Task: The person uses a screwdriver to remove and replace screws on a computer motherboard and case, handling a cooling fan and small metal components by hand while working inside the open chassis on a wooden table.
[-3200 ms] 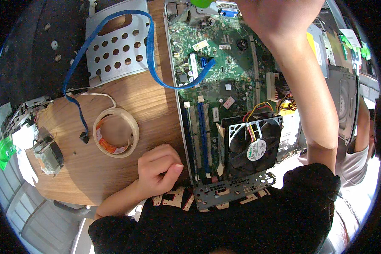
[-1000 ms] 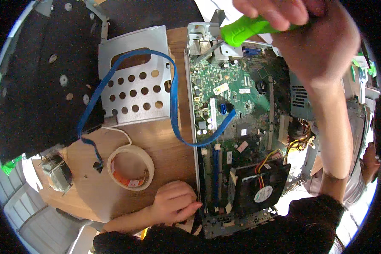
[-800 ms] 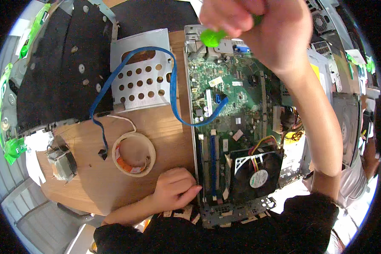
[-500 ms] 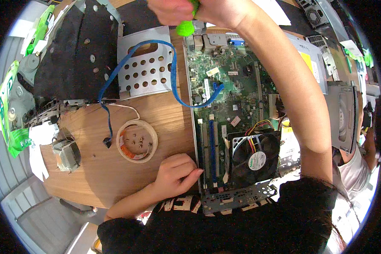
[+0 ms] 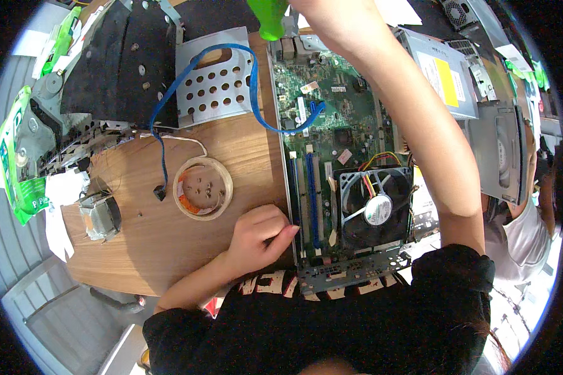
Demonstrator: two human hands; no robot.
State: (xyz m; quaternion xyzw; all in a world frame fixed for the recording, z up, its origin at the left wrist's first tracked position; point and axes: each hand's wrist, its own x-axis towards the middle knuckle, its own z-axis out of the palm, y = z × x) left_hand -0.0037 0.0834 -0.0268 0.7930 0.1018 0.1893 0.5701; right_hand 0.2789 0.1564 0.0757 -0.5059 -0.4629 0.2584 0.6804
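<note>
My left hand [image 5: 261, 236] rests closed like a fist on the wooden table, against the left edge of an open computer case [image 5: 289, 187]. Whether anything is inside its fingers is hidden. Over the case reaches my right arm, and the picture's top edge cuts off most of my right hand [image 5: 316, 7]. Beside it, a bright green tool handle [image 5: 270, 22] hangs above the case's far end; its shaft is out of sight. Inside the case lie a green motherboard [image 5: 347, 119] and a black cooling fan [image 5: 376, 206]. A flat blue cable [image 5: 254, 100] runs from the board leftward.
A tape roll [image 5: 230, 190] holds several small screws. Left of it stands a heat sink [image 5: 100, 217]. A perforated metal plate [image 5: 213, 94] and a dark panel [image 5: 116, 69] lie farther back. At right are a power supply [image 5: 441, 78], a drive [image 5: 503, 153] and another person [image 5: 519, 244].
My right hand and the green handle have moved up, mostly past the top edge. The view has shifted slightly. My left hand keeps its place beside the case.
</note>
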